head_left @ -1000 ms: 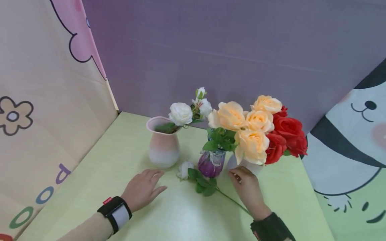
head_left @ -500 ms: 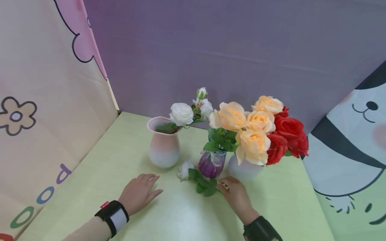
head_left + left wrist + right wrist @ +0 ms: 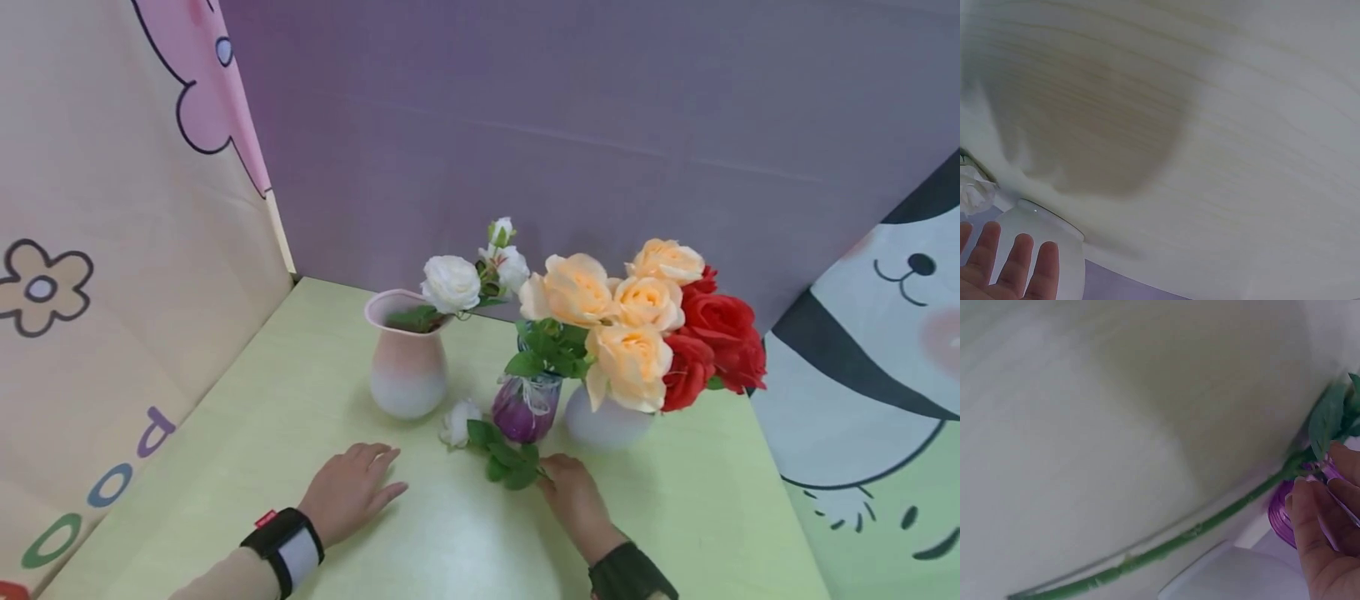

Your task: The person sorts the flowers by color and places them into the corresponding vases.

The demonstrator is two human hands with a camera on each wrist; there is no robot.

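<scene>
A single-stem white rose (image 3: 459,423) lies on the table with its bloom to the left and green leaves (image 3: 510,461) behind it. My right hand (image 3: 573,498) is at the rose's stem just below the leaves. In the right wrist view my thumb and fingertips pinch the green stem (image 3: 1197,531) close to a leaf, and its bare end stretches away over the table. My left hand (image 3: 351,490) hovers low over the table, fingers spread and holding nothing, in front of a pink-and-white vase (image 3: 408,375) with white roses (image 3: 452,284) in it.
A purple glass vase (image 3: 525,412) with peach roses (image 3: 628,358) stands right behind the leaves. Beside it a round white vase (image 3: 607,419) sits under the peach and red roses (image 3: 718,329). A grey-purple backdrop (image 3: 480,150) closes the table's far edge.
My right hand has moved left and down from beside the white vase to the stem, where its fingers have closed. The left hand has drawn slightly nearer; the vases have stayed put.
</scene>
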